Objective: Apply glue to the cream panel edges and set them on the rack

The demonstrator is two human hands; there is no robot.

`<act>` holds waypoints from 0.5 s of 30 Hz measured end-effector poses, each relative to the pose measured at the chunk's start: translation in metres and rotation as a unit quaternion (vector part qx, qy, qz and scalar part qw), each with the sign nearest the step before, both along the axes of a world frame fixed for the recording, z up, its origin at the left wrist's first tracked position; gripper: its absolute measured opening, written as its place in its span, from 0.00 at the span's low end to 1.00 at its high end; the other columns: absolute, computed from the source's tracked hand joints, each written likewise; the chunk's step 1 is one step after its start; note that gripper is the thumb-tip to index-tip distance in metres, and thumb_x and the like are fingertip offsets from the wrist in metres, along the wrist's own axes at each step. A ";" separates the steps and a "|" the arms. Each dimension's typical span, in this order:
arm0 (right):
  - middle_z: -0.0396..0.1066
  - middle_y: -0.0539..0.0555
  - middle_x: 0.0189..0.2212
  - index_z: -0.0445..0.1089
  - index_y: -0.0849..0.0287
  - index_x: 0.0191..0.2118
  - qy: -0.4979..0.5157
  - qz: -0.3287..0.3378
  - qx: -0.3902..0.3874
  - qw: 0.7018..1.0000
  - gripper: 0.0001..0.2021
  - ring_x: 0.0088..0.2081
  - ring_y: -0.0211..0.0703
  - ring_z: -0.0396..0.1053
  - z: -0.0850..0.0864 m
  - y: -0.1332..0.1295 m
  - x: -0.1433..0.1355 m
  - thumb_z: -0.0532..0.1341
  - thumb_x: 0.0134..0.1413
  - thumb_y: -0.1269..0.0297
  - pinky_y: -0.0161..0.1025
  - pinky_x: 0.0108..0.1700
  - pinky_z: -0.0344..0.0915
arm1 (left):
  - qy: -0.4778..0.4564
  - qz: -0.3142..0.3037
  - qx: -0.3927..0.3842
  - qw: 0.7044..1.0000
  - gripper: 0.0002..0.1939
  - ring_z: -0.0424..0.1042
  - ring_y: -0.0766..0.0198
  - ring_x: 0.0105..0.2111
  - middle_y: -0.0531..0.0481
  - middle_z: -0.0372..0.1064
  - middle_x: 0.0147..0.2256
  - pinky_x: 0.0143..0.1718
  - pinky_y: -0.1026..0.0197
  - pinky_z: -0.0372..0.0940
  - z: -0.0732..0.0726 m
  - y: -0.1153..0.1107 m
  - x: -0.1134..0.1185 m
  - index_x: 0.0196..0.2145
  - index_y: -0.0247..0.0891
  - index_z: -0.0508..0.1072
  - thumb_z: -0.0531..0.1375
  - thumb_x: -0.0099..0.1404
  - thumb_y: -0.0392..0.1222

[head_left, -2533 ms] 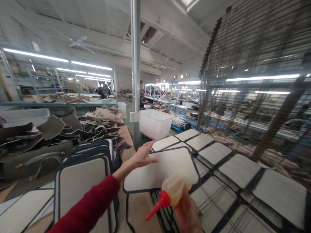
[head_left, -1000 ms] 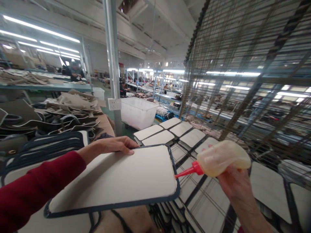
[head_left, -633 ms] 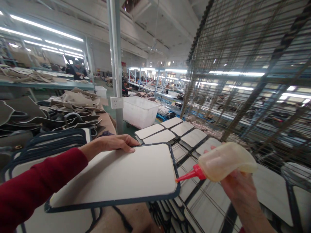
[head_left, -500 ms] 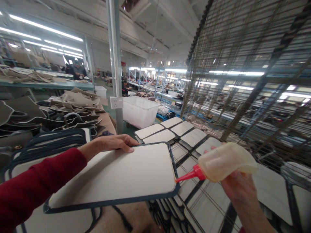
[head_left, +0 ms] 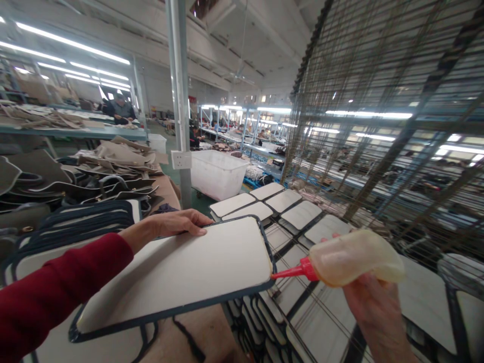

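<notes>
A: How did the left hand (head_left: 170,226) stand?
B: Its fingers (head_left: 197,230) were closed on the far edge of the pale panel (head_left: 181,272), thumb on top; the fingertips underneath were hidden. The panel tilted.

A: And the right hand (head_left: 374,302)?
B: It was wrapped round a squeeze bottle (head_left: 351,257), to the right of the panel. The bottle lay sideways, its red nozzle (head_left: 297,271) pointing left, with the tip at the panel's right edge, close to the near corner, where the pale face met the dark edging (head_left: 269,252).

A: What was around the panel?
B: To its left was a stack of similar panels (head_left: 83,222). Below it showed part of a brown bench (head_left: 215,333). To its right, more panels (head_left: 325,312) lay in rows with thin wires over them, and wire racks (head_left: 378,91) rose behind.

A: Beyond it?
B: A white tub (head_left: 217,174) and a metal post (head_left: 180,101). Farther off, beyond the panel's left side, a person (head_left: 120,108) was at another table (head_left: 75,132).
</notes>
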State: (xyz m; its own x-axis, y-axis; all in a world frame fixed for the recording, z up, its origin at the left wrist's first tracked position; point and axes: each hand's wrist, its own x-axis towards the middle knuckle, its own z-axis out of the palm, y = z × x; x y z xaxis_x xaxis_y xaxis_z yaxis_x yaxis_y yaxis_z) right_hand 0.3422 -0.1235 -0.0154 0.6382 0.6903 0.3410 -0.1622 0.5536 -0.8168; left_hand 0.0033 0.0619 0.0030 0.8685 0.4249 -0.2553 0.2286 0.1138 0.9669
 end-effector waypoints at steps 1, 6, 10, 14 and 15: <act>0.74 0.57 0.40 0.71 0.54 0.45 -0.001 -0.010 0.005 1.000 0.29 0.46 0.55 0.70 -0.001 0.000 -0.001 0.74 0.30 0.57 0.56 0.54 0.62 | -0.001 0.003 0.000 1.000 0.19 0.75 0.55 0.37 0.46 0.77 0.38 0.39 0.60 0.68 -0.001 0.000 0.000 0.46 0.35 0.76 0.64 0.56 0.43; 0.73 0.54 0.45 0.68 0.53 0.49 -0.007 -0.059 0.056 0.997 0.32 0.50 0.54 0.68 -0.007 0.001 -0.005 0.73 0.32 0.58 0.51 0.50 0.67 | -0.016 0.031 -0.005 0.999 0.18 0.76 0.56 0.35 0.46 0.77 0.37 0.38 0.61 0.68 -0.011 0.003 -0.001 0.45 0.35 0.76 0.64 0.56 0.43; 0.72 0.55 0.46 0.68 0.54 0.49 -0.015 -0.090 0.063 0.994 0.28 0.51 0.52 0.68 -0.014 -0.001 -0.011 0.72 0.38 0.58 0.46 0.51 0.66 | -0.035 0.056 -0.002 0.998 0.19 0.75 0.58 0.34 0.45 0.77 0.38 0.37 0.62 0.68 -0.018 0.003 0.000 0.45 0.34 0.76 0.64 0.56 0.43; 0.71 0.52 0.49 0.68 0.53 0.50 -0.014 -0.125 0.076 0.989 0.27 0.53 0.51 0.65 -0.017 -0.001 -0.018 0.71 0.40 0.58 0.47 0.56 0.61 | -0.057 0.075 -0.021 0.995 0.20 0.75 0.59 0.34 0.44 0.77 0.39 0.37 0.63 0.68 -0.027 0.001 0.001 0.47 0.34 0.75 0.64 0.56 0.42; 0.71 0.51 0.49 0.68 0.53 0.50 -0.013 -0.128 0.081 0.988 0.27 0.53 0.51 0.65 -0.017 -0.001 -0.019 0.71 0.40 0.59 0.49 0.57 0.60 | -0.062 0.081 -0.029 0.994 0.21 0.76 0.59 0.34 0.44 0.77 0.39 0.37 0.63 0.68 -0.029 0.001 0.001 0.47 0.34 0.74 0.64 0.56 0.41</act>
State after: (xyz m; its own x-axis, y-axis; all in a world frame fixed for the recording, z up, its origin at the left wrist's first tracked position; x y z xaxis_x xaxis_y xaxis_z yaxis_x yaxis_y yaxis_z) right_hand 0.3228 -0.1245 -0.0327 0.7747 0.4420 0.4522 0.0198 0.6978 -0.7160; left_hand 0.0046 0.0625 -0.0260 0.8155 0.5503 -0.1789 0.0827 0.1951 0.9773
